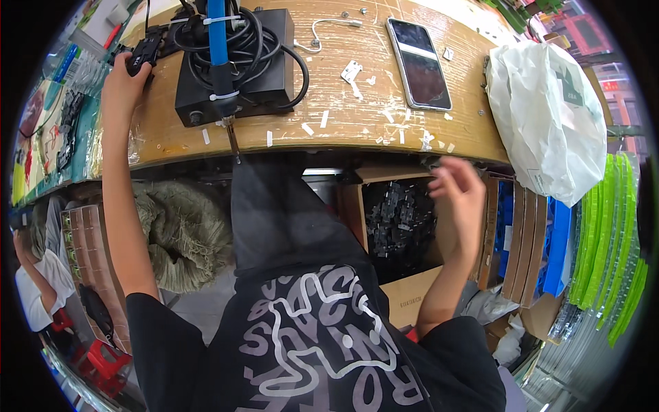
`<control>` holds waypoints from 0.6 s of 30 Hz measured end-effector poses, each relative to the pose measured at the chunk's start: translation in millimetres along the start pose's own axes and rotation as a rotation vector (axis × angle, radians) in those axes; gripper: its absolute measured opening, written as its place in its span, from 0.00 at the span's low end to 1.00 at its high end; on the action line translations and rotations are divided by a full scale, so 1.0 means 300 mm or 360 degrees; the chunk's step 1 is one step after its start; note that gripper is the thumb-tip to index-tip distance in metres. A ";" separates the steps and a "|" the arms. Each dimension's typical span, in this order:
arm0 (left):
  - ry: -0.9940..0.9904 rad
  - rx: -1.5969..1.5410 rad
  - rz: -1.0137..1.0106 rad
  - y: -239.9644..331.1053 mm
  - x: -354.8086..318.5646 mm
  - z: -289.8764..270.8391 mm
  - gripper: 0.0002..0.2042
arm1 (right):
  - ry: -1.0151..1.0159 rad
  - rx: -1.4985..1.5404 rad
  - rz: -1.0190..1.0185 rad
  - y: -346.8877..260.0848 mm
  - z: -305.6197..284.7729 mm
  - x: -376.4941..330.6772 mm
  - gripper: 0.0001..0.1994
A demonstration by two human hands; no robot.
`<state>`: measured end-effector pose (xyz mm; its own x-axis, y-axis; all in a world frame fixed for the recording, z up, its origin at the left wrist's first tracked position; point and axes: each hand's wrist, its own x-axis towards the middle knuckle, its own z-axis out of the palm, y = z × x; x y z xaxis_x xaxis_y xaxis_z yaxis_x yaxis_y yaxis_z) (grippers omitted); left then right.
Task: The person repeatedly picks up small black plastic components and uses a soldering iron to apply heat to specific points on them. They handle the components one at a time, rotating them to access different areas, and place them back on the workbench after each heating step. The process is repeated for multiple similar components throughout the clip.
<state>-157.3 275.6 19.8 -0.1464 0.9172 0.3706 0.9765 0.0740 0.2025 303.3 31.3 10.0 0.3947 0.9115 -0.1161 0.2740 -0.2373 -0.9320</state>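
At the far left of the workbench, my left hand (125,82) is closed round a small black plastic part (145,53). Other dark parts lie just past its fingers. My right hand (461,184) hovers off the bench's front edge, over the right side of a cardboard box (405,283). Its fingers are loosely curled and apart, and nothing shows between them. Heaped inside that box are several black plastic parts (397,218). Between my hands hangs an electric screwdriver (218,41) with a blue body, its bit pointing down past the bench edge.
Behind the screwdriver stands a black box (274,103) under a coiled black cable (257,58). A phone (420,63) and paper scraps lie on the wooden bench (329,82). A white plastic bag (546,113) hangs at right, near green strips (604,233). Another person (44,285) is at far left.
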 end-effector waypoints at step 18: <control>0.0261 -0.2968 -0.0636 -0.040 -0.498 -0.246 0.22 | 0.0240 -0.2545 -0.0970 -0.192 -0.017 0.413 0.14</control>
<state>-158.7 108.9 28.9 -0.4069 0.9068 0.1099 -0.4804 -0.3148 0.8186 341.0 156.1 51.0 -0.0436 0.9755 0.2156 0.9026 -0.0541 0.4271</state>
